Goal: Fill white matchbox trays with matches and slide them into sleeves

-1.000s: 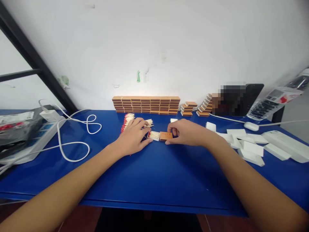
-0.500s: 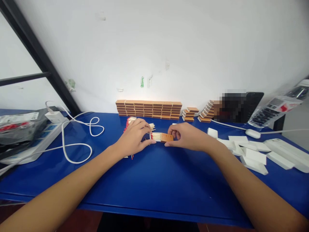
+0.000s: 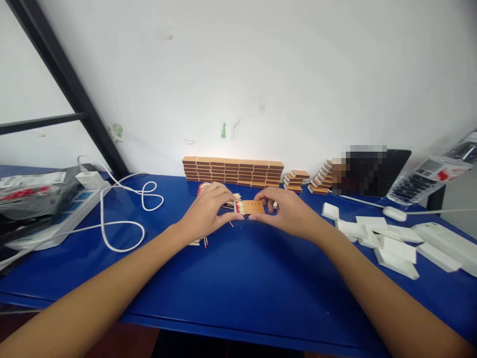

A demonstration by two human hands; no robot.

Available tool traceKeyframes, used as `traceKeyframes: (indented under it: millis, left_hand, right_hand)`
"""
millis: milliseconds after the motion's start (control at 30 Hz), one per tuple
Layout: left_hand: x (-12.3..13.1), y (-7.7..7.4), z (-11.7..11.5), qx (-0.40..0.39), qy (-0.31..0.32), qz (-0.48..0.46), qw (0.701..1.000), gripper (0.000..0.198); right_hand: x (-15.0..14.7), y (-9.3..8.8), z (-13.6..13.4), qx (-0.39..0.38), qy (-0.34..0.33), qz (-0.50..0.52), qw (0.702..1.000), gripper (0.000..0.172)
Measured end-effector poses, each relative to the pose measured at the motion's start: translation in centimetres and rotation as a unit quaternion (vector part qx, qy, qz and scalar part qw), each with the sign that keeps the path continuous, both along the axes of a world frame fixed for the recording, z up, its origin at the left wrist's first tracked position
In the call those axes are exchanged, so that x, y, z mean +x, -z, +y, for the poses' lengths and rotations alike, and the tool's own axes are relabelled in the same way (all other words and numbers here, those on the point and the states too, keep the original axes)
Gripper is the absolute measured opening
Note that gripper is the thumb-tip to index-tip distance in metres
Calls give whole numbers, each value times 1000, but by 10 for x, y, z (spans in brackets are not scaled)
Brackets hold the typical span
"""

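Note:
Both hands meet over the middle of the blue table (image 3: 238, 278). Between them is a small orange matchbox (image 3: 250, 207), its tray of red-tipped matches almost fully pushed in. My left hand (image 3: 207, 213) pinches the tray end on the left. My right hand (image 3: 287, 213) grips the orange sleeve on the right. Loose matches (image 3: 201, 241) lie under and behind my left hand.
A wall of stacked orange matchboxes (image 3: 233, 172) lines the back, with smaller stacks (image 3: 296, 180) to its right. White empty trays (image 3: 380, 236) lie scattered at right. A power strip (image 3: 55, 219) and white cable (image 3: 122, 223) sit at left. A computer mouse (image 3: 394, 213) rests far right.
The tray has slid into the orange sleeve, from well apart to nearly closed. Both hands have come closer together around the box.

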State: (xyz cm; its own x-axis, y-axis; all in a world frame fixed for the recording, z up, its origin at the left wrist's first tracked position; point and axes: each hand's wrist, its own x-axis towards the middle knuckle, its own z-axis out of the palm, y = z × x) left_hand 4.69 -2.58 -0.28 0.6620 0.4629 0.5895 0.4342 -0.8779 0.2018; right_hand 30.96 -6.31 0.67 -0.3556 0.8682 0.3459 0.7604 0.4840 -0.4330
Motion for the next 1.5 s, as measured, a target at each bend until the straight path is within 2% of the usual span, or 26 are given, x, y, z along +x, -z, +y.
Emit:
traceKeyframes:
  millis: [267,333,467,600,667,833,933,1067,1167,1367,1500]
  left_hand:
    - [0,7,3,13,7,-36,999,47]
    - [-1,9,4,14,-1,-54,998,49]
    - [-1,7,3,-3,-38,-61,997,44]
    - [0,5,0,-21,-24,-71,997,48]
    - [1,5,-1,-31,-7,-73,997,54]
    - [2,4,-2,-36,20,-31,999,88]
    - [2,6,-2,-32,25,-24,999,92]
    - [3,9,-3,-23,17,-42,999,90]
    - [3,10,-5,-9,19,-48,999,87]
    - [3,7,-5,33,-1,-60,998,40]
    - [3,8,-3,17,-12,-49,999,34]
  right_hand:
    - [-10,5,-6,70,-43,-13,997,33]
    - [-9,7,-5,64,-52,-12,997,38]
    - [-8,14,-1,13,-23,8,1000,50]
    - [-9,16,2,3,-23,11,1000,37]
    - [-10,14,0,14,-35,8,999,35]
    - [-14,11,-7,36,-88,-26,995,33]
    - [-19,13,-12,38,-102,-39,993,37]
    - [-26,16,-16,51,-100,-62,992,51]
    - [-28,18,-15,47,-81,-66,993,53]
    - [-21,17,-8,22,-25,-29,999,52]
    - [1,7,3,41,5,-20,999,45]
